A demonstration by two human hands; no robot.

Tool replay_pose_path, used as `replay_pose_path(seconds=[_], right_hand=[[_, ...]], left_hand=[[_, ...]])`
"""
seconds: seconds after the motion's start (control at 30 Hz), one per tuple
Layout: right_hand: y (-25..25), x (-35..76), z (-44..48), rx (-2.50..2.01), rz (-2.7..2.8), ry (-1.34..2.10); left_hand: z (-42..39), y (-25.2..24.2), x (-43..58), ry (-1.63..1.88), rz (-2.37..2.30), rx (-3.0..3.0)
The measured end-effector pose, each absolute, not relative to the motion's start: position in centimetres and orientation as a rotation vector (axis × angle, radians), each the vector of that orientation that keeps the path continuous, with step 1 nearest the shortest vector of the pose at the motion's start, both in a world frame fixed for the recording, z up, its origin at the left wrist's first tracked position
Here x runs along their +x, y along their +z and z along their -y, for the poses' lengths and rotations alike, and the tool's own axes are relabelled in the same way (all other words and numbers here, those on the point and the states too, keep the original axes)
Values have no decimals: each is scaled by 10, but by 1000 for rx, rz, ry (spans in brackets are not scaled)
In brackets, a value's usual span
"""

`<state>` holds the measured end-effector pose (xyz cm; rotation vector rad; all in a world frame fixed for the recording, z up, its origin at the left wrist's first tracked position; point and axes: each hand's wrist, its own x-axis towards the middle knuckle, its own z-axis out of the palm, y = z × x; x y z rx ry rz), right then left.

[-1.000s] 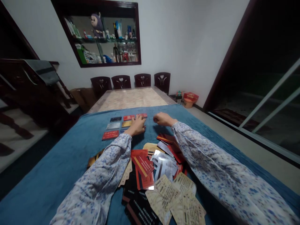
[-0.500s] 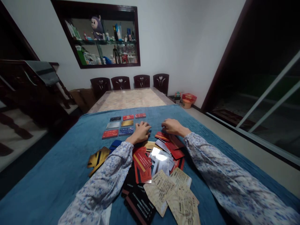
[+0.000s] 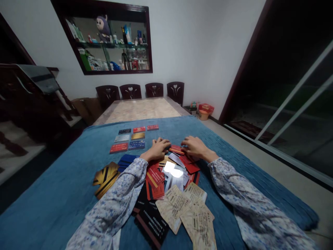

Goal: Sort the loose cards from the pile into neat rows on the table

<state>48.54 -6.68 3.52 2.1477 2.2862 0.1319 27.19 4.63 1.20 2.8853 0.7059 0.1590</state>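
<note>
Between my two hands lies a red card with a yellow stripe (image 3: 177, 149), at the far edge of a loose card pile. My left hand (image 3: 158, 149) has its fingertips at the card's left end, and my right hand (image 3: 194, 146) touches its right end with bent fingers. Nearer me are white cards (image 3: 174, 177), red cards (image 3: 155, 176), beige cards (image 3: 199, 222) and black cards (image 3: 152, 224). Gold cards (image 3: 106, 175) and blue cards (image 3: 127, 161) lie left of my left forearm. Beyond them, several small stacks stand in rows, among them a red one (image 3: 119, 148) and a dark blue one (image 3: 136, 144).
A blue cloth (image 3: 65, 177) covers the near part of the table, with the marble-look top (image 3: 145, 108) showing beyond. Dark chairs (image 3: 154, 90) stand at the far end. A glass-shelved wall niche (image 3: 111, 45) is behind.
Both hands have closed in on the red striped card; my right hand has come down over the pile's far edge. The view has shifted slightly to the right.
</note>
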Motion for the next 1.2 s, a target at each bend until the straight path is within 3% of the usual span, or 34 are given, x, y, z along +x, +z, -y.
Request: replay_pose_path(seconds=[1.2], right_hand=[[27,476,81,1935,-2598,160]], left_hand=[[-57,-1,271,320,-601,2775]])
